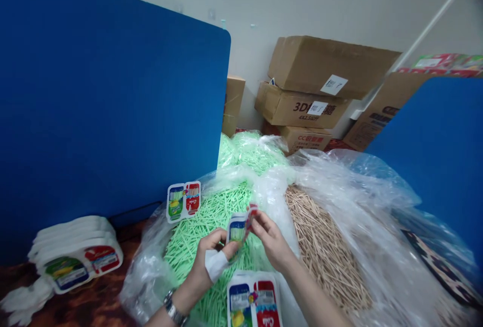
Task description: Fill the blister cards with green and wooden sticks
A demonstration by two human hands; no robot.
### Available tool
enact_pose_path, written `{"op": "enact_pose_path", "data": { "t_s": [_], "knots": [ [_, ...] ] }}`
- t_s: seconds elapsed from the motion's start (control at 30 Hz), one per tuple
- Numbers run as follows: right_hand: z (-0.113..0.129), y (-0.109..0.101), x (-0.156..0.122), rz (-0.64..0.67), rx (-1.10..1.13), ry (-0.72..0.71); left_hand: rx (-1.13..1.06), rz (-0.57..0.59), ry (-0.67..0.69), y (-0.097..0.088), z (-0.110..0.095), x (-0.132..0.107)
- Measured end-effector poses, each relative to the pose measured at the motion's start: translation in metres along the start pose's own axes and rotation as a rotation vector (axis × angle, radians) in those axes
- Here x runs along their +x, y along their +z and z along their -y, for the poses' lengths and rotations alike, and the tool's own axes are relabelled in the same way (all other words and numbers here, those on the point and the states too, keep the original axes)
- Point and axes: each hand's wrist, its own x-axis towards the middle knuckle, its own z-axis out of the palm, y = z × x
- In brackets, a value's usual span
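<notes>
Between my hands is a two-part candy pack (237,232), one half blue and green, the other red. My left hand (214,252) grips the blue-green half with thumb and fingers; something white wraps the base of that thumb. With its fingertips, my right hand (272,240) pinches the red half, which is bent at an angle. Both hands are above a heap of thin green sticks (199,239). A matching pack (183,201) lies on the heap's left side. Nearest me is a stack of such packs (253,301), with lemon and Cola labels.
Thin brown sticks (324,241) fill clear plastic (354,201) on the right. More packs (77,254) are stacked at the left beside a crumpled white tissue (28,299). Blue partitions (113,90) stand on both sides. Cardboard boxes (320,65) are piled against the wall.
</notes>
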Motion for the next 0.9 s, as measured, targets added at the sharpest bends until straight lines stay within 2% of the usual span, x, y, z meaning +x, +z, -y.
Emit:
{"op": "enact_pose_path", "data": {
  "t_s": [0.1,0.17,0.23,0.33,0.43,0.53,0.7,0.9],
  "knots": [
    [0.002,0.007,0.0,0.033,0.017,-0.024,-0.024,-0.008,-0.067,-0.003,-0.001,0.001],
    [0.006,0.004,0.004,0.075,-0.025,-0.029,0.045,-0.053,-0.055,-0.011,-0.006,0.001],
    [0.006,-0.005,0.011,0.075,-0.213,-0.046,0.179,-0.105,0.026,-0.023,-0.014,-0.001],
    [-0.001,-0.017,0.021,0.057,-0.607,-0.061,0.39,-0.087,0.161,-0.042,-0.026,-0.004],
    [-0.013,-0.014,0.024,0.127,-0.791,-0.065,0.485,-0.106,0.208,-0.055,-0.03,-0.007],
    [-0.024,0.001,0.024,0.15,-0.911,-0.069,0.516,-0.135,0.198,-0.057,-0.027,-0.009],
    [-0.041,0.024,0.025,0.104,-1.043,-0.021,0.496,-0.13,0.188,-0.049,-0.025,-0.013],
    [-0.043,0.022,0.024,0.093,-0.958,-0.061,0.444,-0.12,0.172,-0.047,-0.02,-0.022]
  ]
}}
